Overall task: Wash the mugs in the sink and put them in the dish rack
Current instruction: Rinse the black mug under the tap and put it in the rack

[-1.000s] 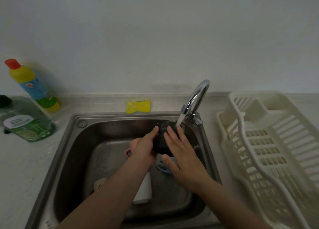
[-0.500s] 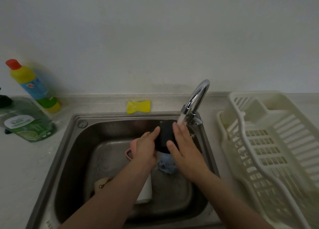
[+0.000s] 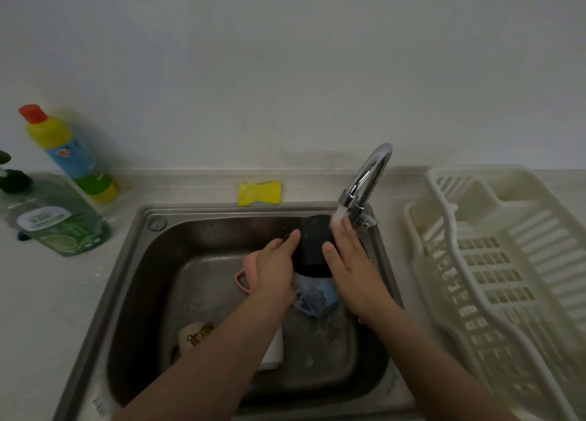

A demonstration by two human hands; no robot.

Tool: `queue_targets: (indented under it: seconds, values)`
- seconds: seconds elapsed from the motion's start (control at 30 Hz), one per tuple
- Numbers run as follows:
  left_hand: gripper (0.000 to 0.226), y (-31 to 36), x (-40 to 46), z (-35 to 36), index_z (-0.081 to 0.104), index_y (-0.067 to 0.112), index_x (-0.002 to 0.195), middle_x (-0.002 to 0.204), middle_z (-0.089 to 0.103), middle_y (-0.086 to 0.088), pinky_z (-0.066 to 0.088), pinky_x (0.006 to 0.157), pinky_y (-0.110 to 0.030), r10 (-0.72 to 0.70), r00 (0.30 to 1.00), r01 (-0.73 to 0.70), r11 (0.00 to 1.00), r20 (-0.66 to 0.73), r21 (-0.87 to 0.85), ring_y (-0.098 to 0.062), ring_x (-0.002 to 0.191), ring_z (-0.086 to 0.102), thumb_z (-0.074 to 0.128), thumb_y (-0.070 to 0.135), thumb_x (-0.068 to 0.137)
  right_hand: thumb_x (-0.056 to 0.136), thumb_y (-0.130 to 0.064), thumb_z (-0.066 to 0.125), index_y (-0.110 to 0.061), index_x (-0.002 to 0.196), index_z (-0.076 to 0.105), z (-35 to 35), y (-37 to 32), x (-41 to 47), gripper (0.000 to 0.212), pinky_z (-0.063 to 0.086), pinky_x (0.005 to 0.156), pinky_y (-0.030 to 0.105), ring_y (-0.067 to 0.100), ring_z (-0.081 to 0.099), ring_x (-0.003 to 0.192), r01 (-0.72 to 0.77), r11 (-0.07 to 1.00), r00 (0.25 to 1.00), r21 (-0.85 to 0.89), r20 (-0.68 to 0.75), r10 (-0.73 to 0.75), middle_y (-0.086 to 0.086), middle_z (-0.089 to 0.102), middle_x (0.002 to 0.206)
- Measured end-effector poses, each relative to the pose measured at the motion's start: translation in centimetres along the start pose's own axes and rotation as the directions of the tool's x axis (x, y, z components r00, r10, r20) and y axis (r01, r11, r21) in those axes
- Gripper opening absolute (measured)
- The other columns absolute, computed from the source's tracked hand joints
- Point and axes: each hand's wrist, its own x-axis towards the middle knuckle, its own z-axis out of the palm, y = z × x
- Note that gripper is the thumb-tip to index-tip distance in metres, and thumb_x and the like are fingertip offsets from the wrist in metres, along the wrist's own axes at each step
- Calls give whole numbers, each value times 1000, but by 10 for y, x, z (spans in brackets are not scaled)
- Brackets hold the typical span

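Observation:
A black mug (image 3: 312, 247) is held under the running faucet (image 3: 364, 182) at the back right of the steel sink (image 3: 136, 262). My left hand (image 3: 276, 266) grips its left side. My right hand (image 3: 348, 262) lies flat against its right side, fingers straight, with water falling on the fingertips. Under the hands lie a pink mug (image 3: 245, 274) and a blue mug (image 3: 314, 298). A white mug (image 3: 274, 349) and a cream mug with a cartoon print (image 3: 195, 336) lie lower in the basin, partly hidden by my left forearm.
A cream plastic dish rack (image 3: 494, 271) stands on the counter right of the sink. A yellow sponge (image 3: 259, 193) lies behind the sink. At the left stand a yellow detergent bottle (image 3: 68, 155) and a green dish soap bottle (image 3: 60, 227).
My right hand has slid from the front of the black mug to its right side and up toward the spout. The left hand keeps its hold.

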Motion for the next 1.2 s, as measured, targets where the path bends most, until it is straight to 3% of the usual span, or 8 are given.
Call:
queue_targets:
  seconds: [0.1, 0.27, 0.4, 0.53, 0.73, 0.93, 1.03, 1.2]
  values:
    - [23, 2, -2, 2, 64, -3, 105, 89, 73, -17, 59, 72, -36, 15, 998, -16, 1000, 54, 11, -25, 79, 72, 64, 17, 93, 101, -45, 31, -40, 151, -2, 10, 0, -16, 61, 9, 116, 29, 2, -8, 145, 30, 999, 1000, 16, 0, -30, -19, -22, 157]
    - [23, 6, -9, 6, 64, -3, 103, 89, 73, -16, 59, 63, -31, 15, 994, -34, 983, 111, 179, -22, 76, 73, 60, 19, 97, 101, -35, 45, -27, 155, 12, -2, 1, 3, 64, 9, 107, 17, 7, 7, 146, -45, 998, 997, 39, -58, 48, -9, -3, 162]
    - [30, 11, -2, -1, 66, 4, 104, 97, 71, -16, 59, 81, -51, -29, 991, -20, 934, 132, 356, -34, 95, 70, 55, 32, 99, 102, -40, 39, -38, 154, 5, 4, 4, -22, 62, 19, 111, 25, -2, 6, 135, -2, 997, 1000, -74, 0, 2, -13, -14, 160]
    - [26, 8, -4, -4, 66, 6, 100, 97, 71, -16, 57, 87, -51, -19, 994, -19, 940, 109, 340, -31, 95, 70, 53, 29, 100, 103, -40, 31, -36, 153, 16, -2, 3, -2, 52, 11, 110, 20, 1, 4, 143, 30, 999, 999, -25, -19, -30, -10, -3, 162]
    - [28, 9, 2, -6, 63, 14, 74, 67, 64, -3, 51, 58, -27, 28, 996, -54, 942, 81, 332, -14, 63, 64, 57, 26, 98, 99, -44, 16, -21, 149, 33, 12, 11, -19, 58, 3, 121, 35, 7, -7, 148, 357, 873, 932, -332, 64, -357, -11, 16, 159]
    - [22, 4, 1, -9, 69, 9, 85, 86, 71, -14, 59, 79, -48, -9, 994, -28, 940, 105, 340, -30, 84, 71, 62, 28, 95, 95, -49, 12, -23, 150, 30, -1, 8, 3, 64, 5, 122, 35, 6, -6, 148, 269, 918, 961, -292, 16, -276, -15, 14, 159]
    - [21, 2, 1, -13, 69, 9, 94, 90, 71, -14, 59, 69, -38, 3, 993, -46, 934, 120, 354, -25, 84, 70, 61, 27, 96, 98, -43, 16, -25, 150, 27, 5, 18, -15, 56, 3, 122, 35, 4, -7, 148, 371, 866, 928, -335, 108, -356, -15, 13, 159]
    - [21, 3, -1, -8, 68, 6, 96, 83, 71, -9, 56, 63, -33, 11, 992, -54, 938, 126, 342, -24, 80, 70, 59, 25, 97, 94, -48, 14, -24, 151, 32, -4, 9, 4, 64, 10, 122, 39, 8, -3, 148, 247, 922, 966, -299, 0, -258, -10, 18, 160]
